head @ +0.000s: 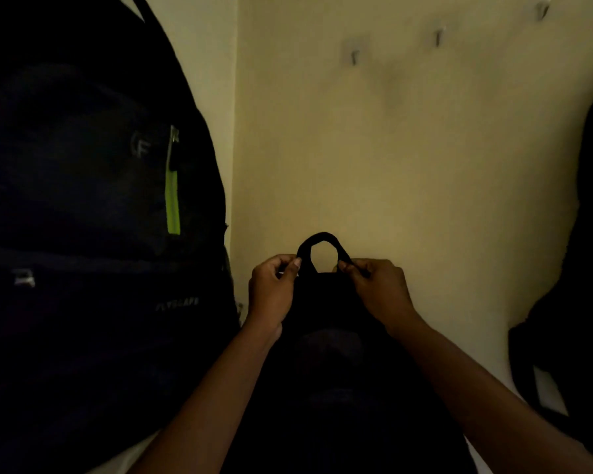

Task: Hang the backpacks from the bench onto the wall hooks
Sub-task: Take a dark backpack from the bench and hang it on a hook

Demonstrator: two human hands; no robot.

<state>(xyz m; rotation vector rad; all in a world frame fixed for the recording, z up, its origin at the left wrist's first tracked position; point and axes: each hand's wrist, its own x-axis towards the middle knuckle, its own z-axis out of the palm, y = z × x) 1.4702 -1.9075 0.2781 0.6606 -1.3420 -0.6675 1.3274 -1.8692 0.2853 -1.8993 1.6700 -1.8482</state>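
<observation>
Here the black backpack (336, 364) sits low in the middle of the view, held up in front of the cream wall (408, 159), its body almost lost in the dim light. Its top carry loop (322, 241) stands upright above the bag and is pulled open into a rounded arch. The left hand (273, 292) pinches the left end of the loop between thumb and fingers, and the right hand (379, 290) pinches the right end the same way, so both hands are closed on the strap with the bare forearms reaching up from the bottom of the frame. Well above the loop, three small wall hooks (355, 57) run in a rising line toward the upper right, all of them bare. To the left a large dark navy backpack (83, 217) with a lime-green zipper strip (172, 196) fills that side of the view, hanging against the wall. At the right edge part of another dark bag (579, 302) shows.
</observation>
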